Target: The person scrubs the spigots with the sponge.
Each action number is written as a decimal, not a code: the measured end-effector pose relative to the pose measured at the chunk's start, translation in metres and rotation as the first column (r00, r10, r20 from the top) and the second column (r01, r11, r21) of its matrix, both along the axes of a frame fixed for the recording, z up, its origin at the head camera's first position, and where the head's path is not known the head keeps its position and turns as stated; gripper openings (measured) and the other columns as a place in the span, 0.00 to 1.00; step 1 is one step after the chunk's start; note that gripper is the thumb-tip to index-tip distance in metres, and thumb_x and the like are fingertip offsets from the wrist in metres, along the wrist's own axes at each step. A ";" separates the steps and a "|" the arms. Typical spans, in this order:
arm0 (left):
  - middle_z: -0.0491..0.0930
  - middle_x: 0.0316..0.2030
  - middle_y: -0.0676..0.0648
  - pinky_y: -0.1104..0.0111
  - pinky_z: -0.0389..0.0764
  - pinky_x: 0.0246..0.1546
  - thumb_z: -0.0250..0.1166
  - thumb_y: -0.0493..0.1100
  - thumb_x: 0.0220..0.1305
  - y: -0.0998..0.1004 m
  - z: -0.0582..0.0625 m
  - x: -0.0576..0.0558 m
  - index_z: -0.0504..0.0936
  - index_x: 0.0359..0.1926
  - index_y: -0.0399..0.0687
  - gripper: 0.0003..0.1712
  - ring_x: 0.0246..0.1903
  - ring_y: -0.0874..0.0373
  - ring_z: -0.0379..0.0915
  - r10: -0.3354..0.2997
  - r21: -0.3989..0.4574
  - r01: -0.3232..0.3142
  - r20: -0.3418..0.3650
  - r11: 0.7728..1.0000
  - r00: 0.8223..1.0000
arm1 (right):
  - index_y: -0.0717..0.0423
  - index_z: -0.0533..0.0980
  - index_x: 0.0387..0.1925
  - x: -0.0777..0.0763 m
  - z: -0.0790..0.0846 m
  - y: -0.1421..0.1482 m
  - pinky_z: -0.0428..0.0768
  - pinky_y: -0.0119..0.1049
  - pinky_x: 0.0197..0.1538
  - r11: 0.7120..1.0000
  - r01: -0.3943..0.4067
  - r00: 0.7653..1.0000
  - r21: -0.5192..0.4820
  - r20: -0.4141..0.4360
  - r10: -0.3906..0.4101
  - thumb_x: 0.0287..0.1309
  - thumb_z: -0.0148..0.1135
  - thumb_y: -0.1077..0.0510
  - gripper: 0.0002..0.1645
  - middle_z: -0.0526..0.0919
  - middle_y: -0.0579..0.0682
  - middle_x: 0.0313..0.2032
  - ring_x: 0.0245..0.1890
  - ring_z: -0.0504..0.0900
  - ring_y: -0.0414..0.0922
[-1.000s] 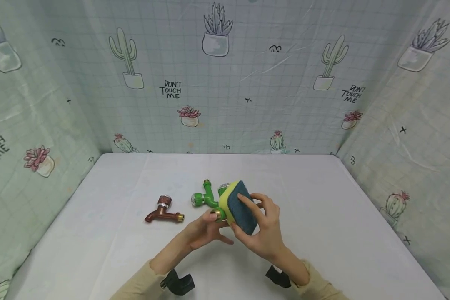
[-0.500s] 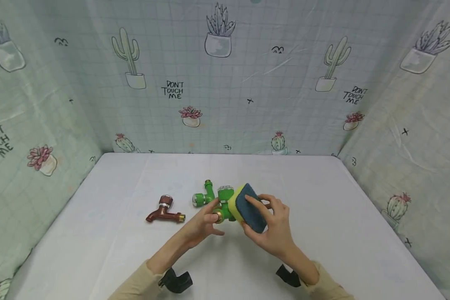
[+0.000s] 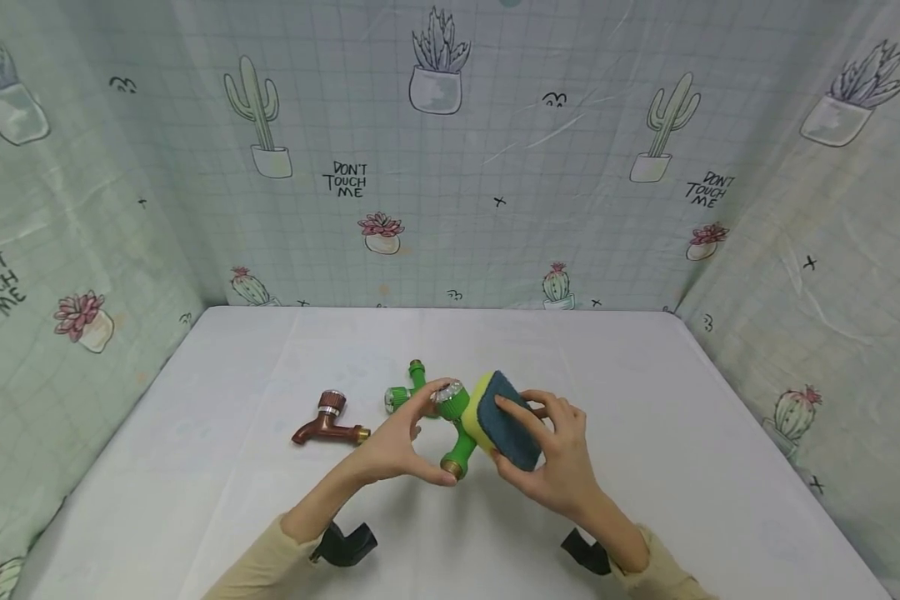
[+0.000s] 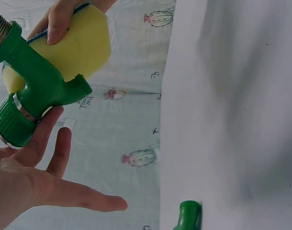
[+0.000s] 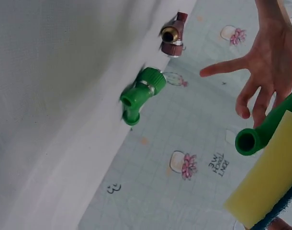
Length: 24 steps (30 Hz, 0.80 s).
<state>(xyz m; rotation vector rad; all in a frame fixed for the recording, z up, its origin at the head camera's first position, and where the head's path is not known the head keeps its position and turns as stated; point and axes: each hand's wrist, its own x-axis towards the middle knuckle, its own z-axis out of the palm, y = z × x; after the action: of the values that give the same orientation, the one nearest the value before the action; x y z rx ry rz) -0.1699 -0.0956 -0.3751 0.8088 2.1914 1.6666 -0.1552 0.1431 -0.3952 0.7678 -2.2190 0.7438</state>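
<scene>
My left hand point(image 3: 390, 450) holds a green faucet point(image 3: 461, 450) off the table, the thumb at its brass threaded end and the fingers at its knob. In the left wrist view, the faucet point(image 4: 43, 84) shows its spout, and some fingers point(image 4: 62, 153) stretch away from it. My right hand point(image 3: 562, 467) grips a yellow sponge point(image 3: 508, 425) with a dark blue scrub side. The sponge's yellow face lies against or very near the faucet body. Behind my left hand, another green faucet point(image 3: 417, 373) lies on the table, partly hidden.
A reddish-brown faucet point(image 3: 328, 429) with a brass end lies on the white table point(image 3: 217, 467), left of the green ones. Black curved pieces point(image 3: 347, 546) sit at both wrists. Cloth printed with cacti point(image 3: 450, 200) walls the back and sides.
My left hand has turned the green faucet, so its threaded end now points down towards me, and the fingers have shifted to the knob. My right hand has drifted slightly right with the sponge.
</scene>
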 end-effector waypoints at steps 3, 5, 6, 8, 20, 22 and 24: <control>0.55 0.65 0.45 0.36 0.53 0.56 0.76 0.44 0.32 0.003 0.001 0.003 0.52 0.66 0.61 0.59 0.65 0.43 0.48 0.061 -0.051 -0.069 -0.139 0.996 0.988 | 0.42 0.72 0.53 0.001 -0.001 0.001 0.58 0.48 0.42 1.000 -0.016 1.000 0.000 -0.002 0.016 0.50 0.51 0.34 0.30 0.72 0.53 0.45 0.35 0.70 0.45; 0.57 0.65 0.46 0.38 0.54 0.57 0.77 0.44 0.31 0.006 0.000 0.003 0.52 0.66 0.58 0.59 0.65 0.45 0.49 0.098 -0.045 -0.111 -0.219 0.993 0.971 | 0.42 0.72 0.53 0.003 -0.002 0.001 0.58 0.47 0.42 0.999 -0.035 0.999 0.000 0.012 0.035 0.49 0.53 0.35 0.30 0.72 0.53 0.45 0.35 0.70 0.44; 0.58 0.64 0.46 0.39 0.56 0.57 0.77 0.44 0.30 0.007 -0.001 0.003 0.53 0.66 0.56 0.59 0.64 0.46 0.51 0.119 -0.037 -0.132 -0.252 0.991 0.960 | 0.42 0.72 0.53 0.004 -0.003 0.000 0.58 0.46 0.42 0.999 -0.047 0.999 -0.003 0.027 0.047 0.49 0.54 0.36 0.30 0.72 0.53 0.45 0.36 0.69 0.44; 0.60 0.61 0.48 0.41 0.58 0.56 0.77 0.46 0.29 0.009 -0.004 0.002 0.55 0.65 0.56 0.59 0.62 0.48 0.54 0.153 -0.020 -0.167 -0.309 0.986 0.939 | 0.42 0.71 0.54 0.008 -0.004 -0.001 0.58 0.44 0.41 0.997 -0.076 0.994 -0.016 0.071 0.077 0.47 0.59 0.39 0.30 0.71 0.52 0.46 0.37 0.68 0.42; 0.65 0.60 0.46 0.41 0.56 0.57 0.71 0.67 0.31 0.006 -0.013 0.000 0.59 0.64 0.50 0.58 0.62 0.48 0.57 0.194 0.105 -0.166 -0.391 0.981 0.900 | 0.44 0.70 0.54 0.004 -0.004 -0.004 0.60 0.44 0.41 0.995 -0.084 0.991 -0.058 0.097 0.089 0.46 0.62 0.44 0.31 0.71 0.51 0.46 0.40 0.69 0.44; 0.66 0.60 0.45 0.39 0.54 0.58 0.68 0.70 0.31 0.006 -0.013 0.001 0.59 0.64 0.50 0.59 0.61 0.48 0.57 0.194 0.115 -0.162 -0.389 0.980 0.900 | 0.45 0.70 0.54 -0.001 -0.006 -0.002 0.61 0.44 0.41 0.996 -0.061 0.992 -0.062 0.106 0.067 0.43 0.64 0.47 0.32 0.72 0.51 0.45 0.42 0.70 0.45; 0.66 0.59 0.45 0.38 0.53 0.57 0.67 0.72 0.30 0.005 -0.013 0.001 0.59 0.64 0.50 0.60 0.62 0.47 0.57 0.196 0.110 -0.166 -0.389 0.980 0.900 | 0.44 0.69 0.54 -0.007 -0.007 0.000 0.61 0.44 0.42 0.997 -0.037 0.990 -0.066 0.131 0.045 0.39 0.66 0.51 0.34 0.72 0.50 0.44 0.43 0.71 0.46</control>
<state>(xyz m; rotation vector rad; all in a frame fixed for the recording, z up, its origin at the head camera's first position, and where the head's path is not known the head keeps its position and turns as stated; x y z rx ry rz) -0.1686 -0.0907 -0.3877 1.0761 2.5572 1.8104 -0.1617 0.1432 -0.4025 0.7537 -2.2915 0.9049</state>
